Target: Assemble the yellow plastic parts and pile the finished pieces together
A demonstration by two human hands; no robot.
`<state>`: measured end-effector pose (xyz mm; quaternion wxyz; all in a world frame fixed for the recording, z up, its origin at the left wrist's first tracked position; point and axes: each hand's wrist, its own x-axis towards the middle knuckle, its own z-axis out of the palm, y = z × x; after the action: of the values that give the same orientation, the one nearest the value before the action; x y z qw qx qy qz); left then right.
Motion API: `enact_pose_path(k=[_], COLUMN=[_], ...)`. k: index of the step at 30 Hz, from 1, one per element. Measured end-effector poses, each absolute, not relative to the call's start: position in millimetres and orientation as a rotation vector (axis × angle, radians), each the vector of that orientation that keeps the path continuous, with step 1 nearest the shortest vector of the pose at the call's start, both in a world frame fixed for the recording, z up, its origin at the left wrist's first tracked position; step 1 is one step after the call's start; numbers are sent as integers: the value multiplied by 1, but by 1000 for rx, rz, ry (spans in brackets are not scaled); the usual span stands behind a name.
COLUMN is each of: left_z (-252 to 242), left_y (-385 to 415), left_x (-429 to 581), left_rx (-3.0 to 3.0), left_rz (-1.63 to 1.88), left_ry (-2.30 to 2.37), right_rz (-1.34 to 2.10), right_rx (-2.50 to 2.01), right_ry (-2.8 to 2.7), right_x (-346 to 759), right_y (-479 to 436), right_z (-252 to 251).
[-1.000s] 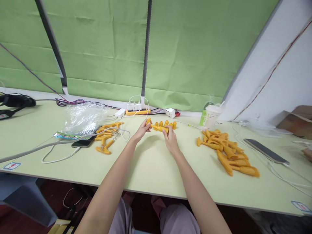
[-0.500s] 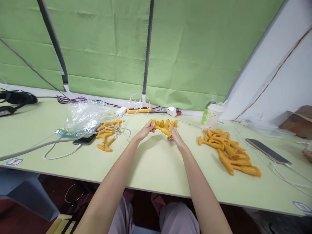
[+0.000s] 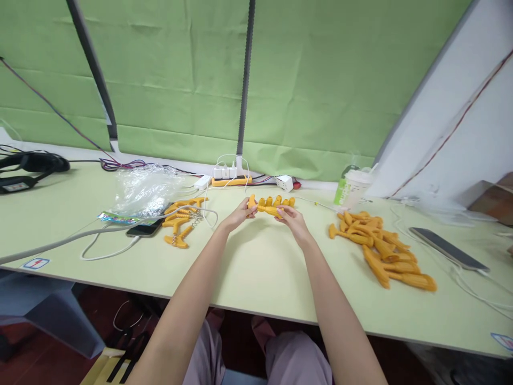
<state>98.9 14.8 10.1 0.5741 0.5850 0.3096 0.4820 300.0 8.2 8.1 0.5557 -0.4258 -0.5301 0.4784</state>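
Between my two hands is an orange plastic piece (image 3: pixel 269 209) with a T-shaped handle and a ribbed, widening body. My left hand (image 3: pixel 240 214) grips its handle end, fingers closed. My right hand (image 3: pixel 294 222) pinches the ribbed end with thumb and fingertips. Just behind it, several short orange sockets (image 3: pixel 278 201) stand in a row on the table. To the left lie orange T-shaped handles (image 3: pixel 178 227) with small metal springs or chains among them. On the right is a pile of orange handled pieces (image 3: pixel 374 240) like the one I hold.
Behind the left handles are a phone (image 3: pixel 146 229) with a white cable and a clear plastic bag (image 3: pixel 146 187). A power strip (image 3: pixel 231 181) sits by the green curtain. At right stand a cup (image 3: pixel 355 187) and another phone (image 3: pixel 449 249). Headphones (image 3: pixel 34 166) lie far left.
The orange piece has turned more level between my hands. My right fingers have shifted onto its ribbed end. The whole view has moved slightly.
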Motion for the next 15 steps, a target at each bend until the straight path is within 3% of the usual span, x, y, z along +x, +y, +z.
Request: enact_pose_path(k=[15], left_z=[11], left_y=[17], left_x=[95], left_rx=[1355], left_rz=[1165], left_ry=[803], right_rz=[1162], right_rx=[-1005], right_ry=[-1279], right_x=[296], right_y=[3], right_z=[8])
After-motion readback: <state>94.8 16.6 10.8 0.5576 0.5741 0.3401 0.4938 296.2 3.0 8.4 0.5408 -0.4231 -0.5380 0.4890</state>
